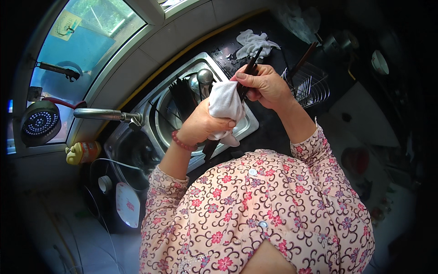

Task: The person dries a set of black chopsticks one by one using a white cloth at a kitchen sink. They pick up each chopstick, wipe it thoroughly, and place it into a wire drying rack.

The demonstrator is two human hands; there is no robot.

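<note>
My left hand (198,121) is closed around a white cloth (224,99), which is wrapped about several dark chopsticks (210,149). Their lower ends stick out below the cloth, over the front edge of the sink. Between thumb and fingers, my right hand (268,85) grips the upper part of the chopsticks, just beyond the cloth. Beneath my hands, the stainless steel sink (251,124) holds a round metal basin (158,128). A bundle of dark chopsticks (183,97) and a metal ladle (205,77) rest in that basin, partly hidden by my left hand.
Right of my right hand stands a wire basket (320,82) with brown chopsticks (303,61) in it. A crumpled white cloth (255,44) lies on the wet dark counter (270,130). The faucet (99,113), a yellow bottle (84,153) and a white tray (127,204) are at left.
</note>
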